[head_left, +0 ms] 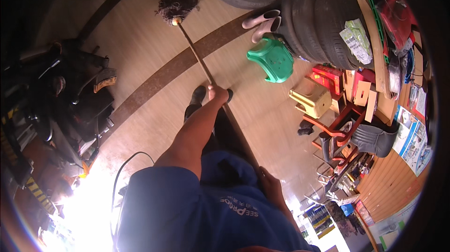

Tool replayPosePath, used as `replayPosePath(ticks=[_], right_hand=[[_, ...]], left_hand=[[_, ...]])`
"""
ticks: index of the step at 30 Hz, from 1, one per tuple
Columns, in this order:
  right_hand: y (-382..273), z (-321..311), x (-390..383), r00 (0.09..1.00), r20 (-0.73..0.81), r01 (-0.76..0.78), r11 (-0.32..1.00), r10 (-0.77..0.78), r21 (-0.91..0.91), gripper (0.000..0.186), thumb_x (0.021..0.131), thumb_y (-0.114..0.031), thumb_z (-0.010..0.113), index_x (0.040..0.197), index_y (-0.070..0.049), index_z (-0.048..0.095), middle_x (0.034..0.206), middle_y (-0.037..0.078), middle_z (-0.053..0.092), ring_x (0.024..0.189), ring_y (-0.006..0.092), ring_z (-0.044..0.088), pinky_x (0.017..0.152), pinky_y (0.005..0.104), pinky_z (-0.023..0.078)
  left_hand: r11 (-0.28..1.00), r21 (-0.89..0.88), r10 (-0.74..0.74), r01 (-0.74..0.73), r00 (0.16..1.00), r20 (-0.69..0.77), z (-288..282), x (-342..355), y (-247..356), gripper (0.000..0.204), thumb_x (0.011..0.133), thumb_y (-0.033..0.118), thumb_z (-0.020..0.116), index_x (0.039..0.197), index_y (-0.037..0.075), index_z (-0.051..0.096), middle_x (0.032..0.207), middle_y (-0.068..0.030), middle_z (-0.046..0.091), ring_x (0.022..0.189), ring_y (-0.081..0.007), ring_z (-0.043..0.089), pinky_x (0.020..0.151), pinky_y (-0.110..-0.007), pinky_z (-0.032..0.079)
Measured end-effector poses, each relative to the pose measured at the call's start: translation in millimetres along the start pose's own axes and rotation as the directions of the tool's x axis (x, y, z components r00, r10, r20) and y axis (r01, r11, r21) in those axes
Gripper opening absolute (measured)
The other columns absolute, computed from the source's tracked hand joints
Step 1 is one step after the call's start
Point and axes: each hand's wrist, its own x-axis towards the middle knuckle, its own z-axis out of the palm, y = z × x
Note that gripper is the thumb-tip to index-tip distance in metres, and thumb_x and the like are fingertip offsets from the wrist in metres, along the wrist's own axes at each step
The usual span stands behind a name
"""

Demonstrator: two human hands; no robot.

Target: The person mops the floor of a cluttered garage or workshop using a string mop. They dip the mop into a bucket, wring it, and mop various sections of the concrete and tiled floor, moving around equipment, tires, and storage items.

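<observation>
A mop with a long wooden handle [196,56] stretches away from my body across the floor. Its dark grey string head [177,7] lies on the floor ahead, joined to the handle by a pale yellowish collar. My left hand [218,94] is closed around the middle of the handle, with the arm reaching forward. Close to my waist on the right, my right hand [271,184] is wrapped around the upper part of the handle; some of its fingers are hidden. My dark shoes show on either side of my left hand.
Right of the handle stand a green plastic stool [274,60], pink boots [262,24], stacked tires [318,22] and a yellow stool [310,97]. Chairs with red-brown frames [340,130] are farther right. Dark equipment [61,83] crowds the left side. Strong glare covers the lower left.
</observation>
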Motion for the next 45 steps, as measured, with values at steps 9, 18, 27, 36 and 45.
replayPosePath(ticks=[9,18,27,36,45], right_hand=[[-13,-9,27,0.997,0.016,0.075,0.997,-0.075,0.031,0.037,0.093,-0.020,0.047,0.127,-0.005,0.051,0.077,0.005,0.059,0.065,0.0100,0.053,0.060,0.0245,0.044],[-18,-1,43,0.995,-0.018,0.095,0.995,-0.094,0.039,0.038,0.092,-0.018,0.046,0.128,-0.006,0.049,0.075,0.010,0.060,0.068,0.0130,0.054,0.064,0.0281,0.045],[27,0,13,0.987,-0.015,0.158,0.985,-0.160,-0.067,0.039,0.092,-0.024,0.047,0.128,-0.008,0.048,0.107,0.020,0.062,0.103,0.0251,0.060,0.088,0.0319,0.045],[38,10,30,0.971,-0.034,0.233,0.967,-0.238,-0.103,0.038,0.093,-0.022,0.045,0.128,-0.008,0.048,0.099,0.020,0.064,0.091,0.0255,0.065,0.080,0.0334,0.049],[24,14,61,0.955,-0.031,0.293,0.953,-0.296,-0.084,0.037,0.092,-0.019,0.048,0.128,-0.010,0.049,0.096,0.022,0.064,0.087,0.0267,0.066,0.072,0.0357,0.049]], left_hand=[[0.930,0.322,0.162,-0.175,0.985,0.067,-14,40,18,0.048,0.080,0.017,0.056,0.114,-0.008,0.034,0.101,-0.0243,0.060,0.096,-0.0361,0.061,0.082,-0.043,0.049],[0.798,0.509,0.224,-0.323,0.943,0.247,-21,75,29,0.044,0.077,0.016,0.057,0.110,-0.006,0.039,0.090,-0.0219,0.063,0.090,-0.0358,0.063,0.076,-0.046,0.051],[0.999,0.008,-0.047,0.047,0.999,-0.003,3,-5,0,0.053,0.081,0.015,0.053,0.122,-0.005,0.028,0.108,-0.0281,0.057,0.100,-0.0376,0.059,0.079,-0.045,0.051],[0.760,0.547,0.304,-0.352,0.936,0.180,1,34,-12,0.043,0.081,0.016,0.051,0.115,-0.007,0.038,0.101,-0.0241,0.060,0.101,-0.0342,0.058,0.081,-0.043,0.049],[0.741,0.566,0.276,-0.361,0.932,0.234,-18,77,2,0.037,0.079,0.015,0.053,0.110,-0.004,0.046,0.094,-0.0185,0.063,0.086,-0.0322,0.063,0.078,-0.044,0.049]])
